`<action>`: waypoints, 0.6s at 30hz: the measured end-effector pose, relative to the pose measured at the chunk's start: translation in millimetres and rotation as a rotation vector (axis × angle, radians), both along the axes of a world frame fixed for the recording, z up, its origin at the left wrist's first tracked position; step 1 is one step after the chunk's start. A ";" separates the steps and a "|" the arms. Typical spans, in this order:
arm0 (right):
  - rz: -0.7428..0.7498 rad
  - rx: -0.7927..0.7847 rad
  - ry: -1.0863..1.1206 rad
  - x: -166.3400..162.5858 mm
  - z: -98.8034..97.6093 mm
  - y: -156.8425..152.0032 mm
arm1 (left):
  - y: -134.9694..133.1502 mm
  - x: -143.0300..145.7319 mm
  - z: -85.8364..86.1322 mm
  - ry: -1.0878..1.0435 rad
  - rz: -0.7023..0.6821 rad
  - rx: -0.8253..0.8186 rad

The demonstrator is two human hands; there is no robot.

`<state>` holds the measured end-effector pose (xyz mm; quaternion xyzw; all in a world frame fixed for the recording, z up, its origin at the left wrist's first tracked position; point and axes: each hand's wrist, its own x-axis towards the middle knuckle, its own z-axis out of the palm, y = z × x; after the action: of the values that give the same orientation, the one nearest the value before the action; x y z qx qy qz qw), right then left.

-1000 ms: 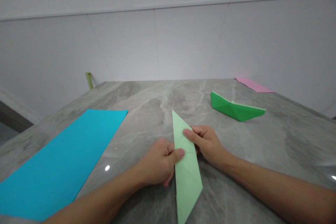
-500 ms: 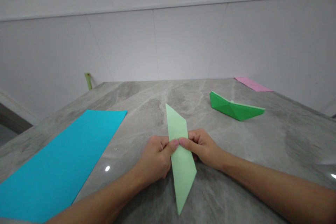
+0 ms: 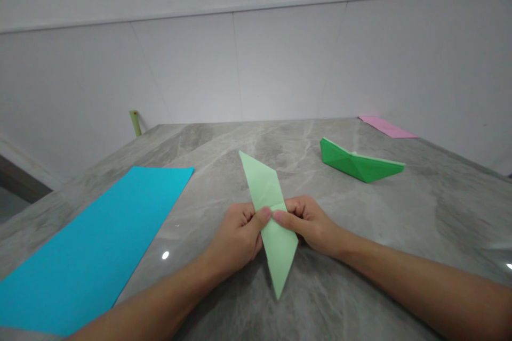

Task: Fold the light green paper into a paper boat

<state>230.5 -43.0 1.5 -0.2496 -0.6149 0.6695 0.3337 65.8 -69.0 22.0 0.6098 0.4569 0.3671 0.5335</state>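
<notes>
From the head view, nothing on this table carries any print, brand or lettering; every sheet is plain coloured paper. The person's left hand (image 3: 239,237) and right hand (image 3: 306,222) meet at the middle of a pale green folded paper (image 3: 269,218), a long diamond shape with sharp points at both ends, matte, with a crease running across its waist. Each hand pinches it there, thumb on top and the other fingers curled under, the two thumbs almost touching. The paper sits low over the grey marble-patterned tabletop (image 3: 400,213) (glossy enough to throw back two ceiling lights), its near tip pointing toward the person. To the left lies a flat cyan sheet (image 3: 96,245), a long rectangle. Farther off on the right rests a darker green folded paper boat (image 3: 360,162), and beyond it a pink sheet (image 3: 387,127) by the white panelled wall (image 3: 256,64).
</notes>
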 end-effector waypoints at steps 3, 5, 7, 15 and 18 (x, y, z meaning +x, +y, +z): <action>0.060 0.043 -0.017 1.3 0.0 -0.8 | 1.8 -0.3 -2.7 -0.019 0.049 -0.008; 0.068 0.048 -0.040 2.9 -1.5 -0.7 | 2.0 0.2 -3.9 -0.040 -0.030 -0.073; 0.061 0.052 -0.044 4.1 -3.2 0.2 | 0.8 1.1 -3.9 -0.044 -0.112 -0.100; 0.089 0.083 -0.029 2.9 -2.0 1.0 | 0.6 0.2 -1.7 -0.092 0.137 0.029; 0.058 0.092 -0.070 4.3 -3.2 0.4 | 2.5 -0.9 -3.0 -0.092 0.079 -0.014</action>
<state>234.8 -42.6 -1.7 -0.2394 -0.6634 0.6406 0.3036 64.9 -66.5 19.0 0.5701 0.4580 0.4125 0.5432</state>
